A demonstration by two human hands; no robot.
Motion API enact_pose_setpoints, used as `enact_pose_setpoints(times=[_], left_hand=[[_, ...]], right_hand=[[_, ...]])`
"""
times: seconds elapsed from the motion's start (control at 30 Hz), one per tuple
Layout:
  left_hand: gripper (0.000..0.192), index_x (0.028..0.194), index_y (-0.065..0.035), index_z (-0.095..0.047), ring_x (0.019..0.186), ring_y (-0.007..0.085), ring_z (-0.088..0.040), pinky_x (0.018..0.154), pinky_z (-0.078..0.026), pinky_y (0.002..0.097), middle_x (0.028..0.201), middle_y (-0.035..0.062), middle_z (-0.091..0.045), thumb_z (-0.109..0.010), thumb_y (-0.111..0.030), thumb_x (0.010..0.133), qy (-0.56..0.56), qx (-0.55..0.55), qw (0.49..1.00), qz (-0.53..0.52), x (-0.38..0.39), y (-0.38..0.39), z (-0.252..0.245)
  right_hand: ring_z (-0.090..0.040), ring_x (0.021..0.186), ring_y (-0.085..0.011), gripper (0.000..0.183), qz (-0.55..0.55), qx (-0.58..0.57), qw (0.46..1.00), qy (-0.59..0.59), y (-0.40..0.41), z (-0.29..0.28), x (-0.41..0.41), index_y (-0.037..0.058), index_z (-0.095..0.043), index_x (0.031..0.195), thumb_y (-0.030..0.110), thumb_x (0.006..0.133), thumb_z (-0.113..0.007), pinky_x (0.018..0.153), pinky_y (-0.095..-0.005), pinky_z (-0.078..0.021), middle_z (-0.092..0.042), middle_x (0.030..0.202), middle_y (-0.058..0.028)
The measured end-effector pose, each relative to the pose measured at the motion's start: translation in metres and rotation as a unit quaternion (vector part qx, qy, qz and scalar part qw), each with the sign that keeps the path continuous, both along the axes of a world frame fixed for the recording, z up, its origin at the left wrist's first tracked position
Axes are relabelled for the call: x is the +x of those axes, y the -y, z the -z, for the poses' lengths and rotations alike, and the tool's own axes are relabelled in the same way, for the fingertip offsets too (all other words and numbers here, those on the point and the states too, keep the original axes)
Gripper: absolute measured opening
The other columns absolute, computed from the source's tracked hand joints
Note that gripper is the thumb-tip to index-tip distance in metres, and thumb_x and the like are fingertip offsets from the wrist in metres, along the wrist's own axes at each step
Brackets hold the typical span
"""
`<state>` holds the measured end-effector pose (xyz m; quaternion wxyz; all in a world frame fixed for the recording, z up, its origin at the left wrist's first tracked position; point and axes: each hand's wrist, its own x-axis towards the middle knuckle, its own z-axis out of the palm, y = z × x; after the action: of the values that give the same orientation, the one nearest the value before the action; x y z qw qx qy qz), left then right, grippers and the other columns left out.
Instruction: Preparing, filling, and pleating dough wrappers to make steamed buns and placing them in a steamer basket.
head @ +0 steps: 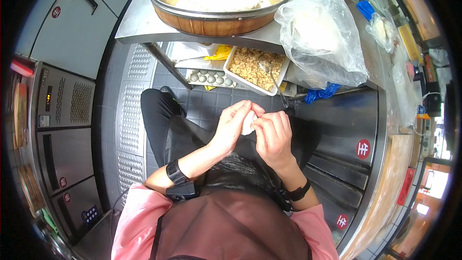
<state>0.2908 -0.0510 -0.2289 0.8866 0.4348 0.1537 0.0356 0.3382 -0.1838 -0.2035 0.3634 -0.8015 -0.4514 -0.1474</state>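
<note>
A small piece of white dough (248, 122) is held between both hands above my lap. My left hand (232, 124) cups it from the left, with thumb and fingers bent around its upper part. The fingertips of my right hand (273, 133) pinch its right edge. Beyond the hands, a white tub (231, 70) holds a crumbly, pale brown filling (252, 65) with a metal spoon (267, 68) in it. On the steel table above stands a round wooden steamer (213, 23) with pale, overexposed buns or dough pieces on perforated liners.
A clear plastic bag (325, 57) with white dough lies on the steel table (130, 29), right of the steamer. Eggs (211, 78) sit in a tray on the low shelf. Steel cabinet fronts (339, 126) stand at right, and steel appliances (66, 97) at left.
</note>
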Motion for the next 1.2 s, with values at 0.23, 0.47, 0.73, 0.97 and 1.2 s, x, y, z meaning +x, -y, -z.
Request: enact_pose_setpoints(times=[0.23,0.47,0.73,0.97,1.2], left_hand=[[0.035,0.093,-0.0014,-0.066,0.067,0.0067,-0.059,0.063,-0.047,0.0209,0.077,0.0010,-0.065,-0.048,-0.028,0.105,-0.031,-0.035,0.999,0.009,-0.003,-0.005,0.004],[0.036,0.092,-0.0023,-0.065,0.064,0.0102,-0.062,0.059,-0.050,0.0232,0.078,0.0030,-0.065,-0.048,-0.031,0.105,-0.068,-0.093,0.989,0.091,-0.003,-0.011,0.006],[0.060,0.116,-0.0023,-0.059,0.073,0.0188,-0.070,0.063,-0.061,0.0323,0.092,0.0101,-0.068,-0.040,-0.057,0.102,-0.138,-0.110,0.940,0.292,-0.004,-0.048,-0.020],[0.059,0.112,-0.0004,-0.063,0.092,0.0124,-0.064,0.083,-0.052,0.0273,0.100,0.0058,-0.066,-0.035,-0.052,0.106,0.008,-0.100,0.991,0.090,-0.011,-0.021,0.007],[0.062,0.109,-0.0029,-0.065,0.082,0.0072,-0.060,0.074,-0.050,0.0231,0.092,0.0010,-0.065,-0.033,-0.056,0.105,-0.057,-0.007,0.982,0.179,-0.008,-0.037,-0.001]], right_hand=[[-0.055,0.075,-0.0277,0.017,-0.048,-0.011,0.999,0.016,-0.002,-0.010,0.005,0.0038,-0.062,0.087,-0.001,0.074,-0.072,0.070,-0.0388,-0.0424,-0.059,0.087,-0.0095],[-0.055,0.080,-0.0252,0.020,-0.137,-0.073,0.985,0.075,0.011,-0.010,0.014,0.0043,-0.062,0.094,0.006,0.076,-0.068,0.074,-0.0369,-0.0437,-0.061,0.093,-0.0097],[-0.053,0.077,-0.0269,0.016,-0.220,-0.109,0.969,-0.007,0.008,-0.024,0.025,0.0070,-0.057,0.087,0.005,0.077,-0.069,0.072,-0.0380,-0.0422,-0.054,0.087,-0.0090],[-0.052,0.077,-0.0283,0.016,-0.136,-0.057,0.987,-0.062,-0.001,-0.016,0.008,0.0073,-0.056,0.087,0.006,0.080,-0.070,0.071,-0.0395,-0.0404,-0.052,0.085,-0.0094],[-0.053,0.081,-0.0242,0.015,-0.213,-0.143,0.966,0.046,-0.004,-0.027,0.022,0.0064,-0.058,0.091,0.010,0.078,-0.066,0.074,-0.0357,-0.0423,-0.053,0.088,-0.0071]])
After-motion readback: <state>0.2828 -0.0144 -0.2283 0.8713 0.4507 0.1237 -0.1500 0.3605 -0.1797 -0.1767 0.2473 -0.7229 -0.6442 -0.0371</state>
